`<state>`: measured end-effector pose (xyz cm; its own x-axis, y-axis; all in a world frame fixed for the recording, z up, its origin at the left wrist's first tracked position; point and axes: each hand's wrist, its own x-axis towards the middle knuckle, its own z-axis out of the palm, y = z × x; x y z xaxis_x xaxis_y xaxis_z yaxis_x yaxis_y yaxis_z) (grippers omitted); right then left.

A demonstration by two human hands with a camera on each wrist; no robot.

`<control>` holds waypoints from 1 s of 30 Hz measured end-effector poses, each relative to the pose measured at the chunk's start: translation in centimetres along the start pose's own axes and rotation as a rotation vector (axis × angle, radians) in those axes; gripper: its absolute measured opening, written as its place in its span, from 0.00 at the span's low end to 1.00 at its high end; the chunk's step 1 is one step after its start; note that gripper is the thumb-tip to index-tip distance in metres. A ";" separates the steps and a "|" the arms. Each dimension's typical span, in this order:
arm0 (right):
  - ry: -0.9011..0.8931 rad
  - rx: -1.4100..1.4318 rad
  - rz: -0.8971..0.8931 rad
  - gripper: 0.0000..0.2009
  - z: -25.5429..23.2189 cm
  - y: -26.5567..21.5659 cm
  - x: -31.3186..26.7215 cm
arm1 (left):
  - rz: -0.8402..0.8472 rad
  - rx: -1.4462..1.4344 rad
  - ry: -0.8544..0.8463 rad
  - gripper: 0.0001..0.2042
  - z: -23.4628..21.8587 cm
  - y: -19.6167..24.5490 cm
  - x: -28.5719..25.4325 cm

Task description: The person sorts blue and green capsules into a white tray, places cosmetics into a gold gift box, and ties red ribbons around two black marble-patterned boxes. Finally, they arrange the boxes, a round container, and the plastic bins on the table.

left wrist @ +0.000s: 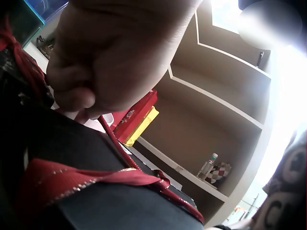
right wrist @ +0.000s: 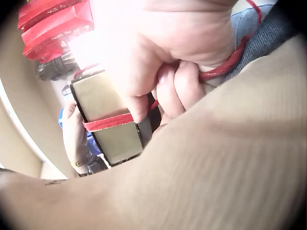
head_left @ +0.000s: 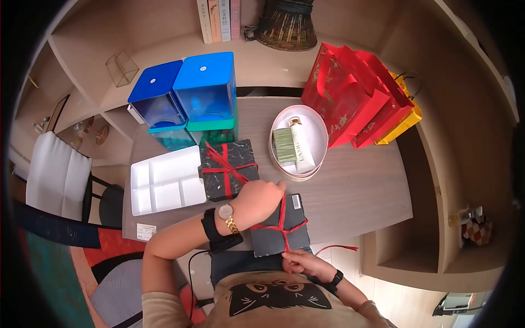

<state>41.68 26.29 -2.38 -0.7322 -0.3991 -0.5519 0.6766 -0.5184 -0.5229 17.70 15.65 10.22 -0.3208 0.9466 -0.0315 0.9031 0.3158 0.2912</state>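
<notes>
At the table's near edge sits a black gift box (head_left: 298, 240), its dark top facing up, with red ribbon (head_left: 285, 236) crossed over it. My left hand (head_left: 256, 203) is at the far edge of this box, fingers curled, pinching the ribbon where it runs over that edge. By the near edge my right hand (head_left: 309, 264) pinches the ribbon between thumb and fingers; a loose red tail (right wrist: 223, 71) comes out of the curled fingers in the right wrist view. A second black marbled box (head_left: 240, 156), tied with a red bow, lies beyond my left hand.
A white divided tray (head_left: 169, 188) lies left of the marbled box, with blue-lidded containers (head_left: 205, 87) behind. A round box (head_left: 278, 165) holds a white tube (head_left: 302, 146) and a green packet (head_left: 284, 145). Red gift bags (head_left: 344, 98) and a yellow bag (head_left: 402, 124) stand back right.
</notes>
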 end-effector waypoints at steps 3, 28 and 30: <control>0.061 0.025 -0.017 0.19 -0.8 0.7 -0.4 | 0.142 0.040 0.235 0.06 1.9 0.6 -0.6; 0.505 -0.089 -0.394 0.10 3.4 -7.9 -7.0 | 0.055 -0.865 0.607 0.07 0.8 2.1 -4.9; 0.554 -0.202 -0.470 0.11 3.5 -9.5 -6.6 | 0.135 -0.799 0.735 0.07 2.4 1.5 -5.9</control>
<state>39.85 31.16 8.52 -0.8377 0.2961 -0.4588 0.3422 -0.3700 -0.8637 21.60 10.70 8.55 -0.5649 0.6162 0.5488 0.5831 -0.1725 0.7939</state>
